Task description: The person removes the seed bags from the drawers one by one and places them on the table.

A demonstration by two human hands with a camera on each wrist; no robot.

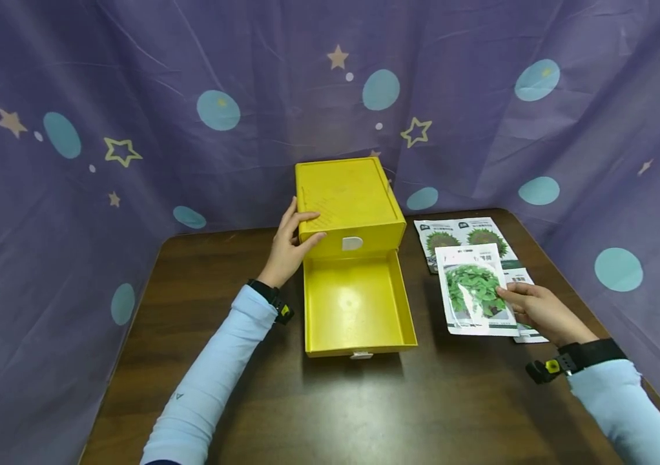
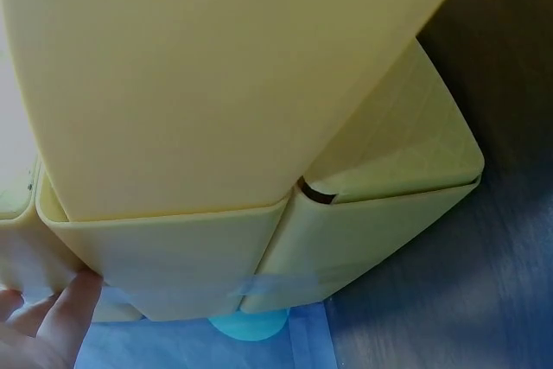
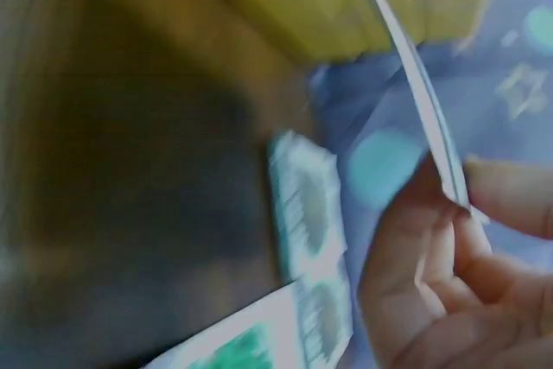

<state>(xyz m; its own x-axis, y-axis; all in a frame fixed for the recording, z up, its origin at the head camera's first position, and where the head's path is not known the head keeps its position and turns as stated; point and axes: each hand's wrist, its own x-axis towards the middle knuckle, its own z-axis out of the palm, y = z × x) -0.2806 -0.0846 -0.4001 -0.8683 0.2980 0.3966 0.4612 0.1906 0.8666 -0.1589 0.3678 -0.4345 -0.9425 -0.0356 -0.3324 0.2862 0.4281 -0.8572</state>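
A yellow box (image 1: 349, 201) stands at the back of the dark wooden table (image 1: 202, 310), its drawer (image 1: 356, 307) pulled out toward me with nothing inside. My left hand (image 1: 292, 244) rests against the box's left front corner, thumb on top; in the left wrist view a fingertip (image 2: 78, 295) touches the box (image 2: 225, 92). My right hand (image 1: 539, 309) pinches a seed packet (image 1: 474, 289) with green leaves printed on it, lifted right of the drawer. In the blurred right wrist view the packet's edge (image 3: 419, 92) sits between thumb and fingers (image 3: 449, 257).
More seed packets (image 1: 462, 236) lie flat on the table behind and under the held one, also seen as packets (image 3: 311, 239) in the right wrist view. A purple cloth with stars and dots (image 1: 132, 97) walls the table on three sides.
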